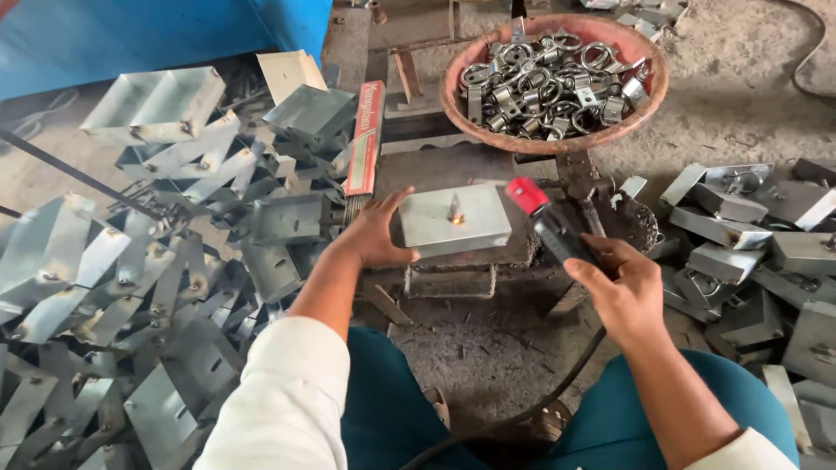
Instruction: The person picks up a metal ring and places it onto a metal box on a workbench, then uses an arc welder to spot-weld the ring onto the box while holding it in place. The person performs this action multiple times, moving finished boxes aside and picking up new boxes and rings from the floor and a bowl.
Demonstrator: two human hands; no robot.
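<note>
1. Nearest to me are my teal trousers (392,409) and white sleeve (287,400); between the knees I see open dusty floor (488,348) with a black cable (557,387) crossing it.
2. My left hand (374,235) is spread open and presses on the left edge of the square metal plate (453,218).
3. The plate lies flat on a small rusty desk (453,278); a short stud (454,209) stands at its centre, glowing at the base.
4. My right hand (623,287) is closed around the black electrode holder (557,231) with red tip, just beside the plate's right edge.
5. Piles of bent metal pieces (157,261) crowd the left side, and more (758,252) lie on the right.
6. A round basin (557,78) of metal rings sits behind the desk.
</note>
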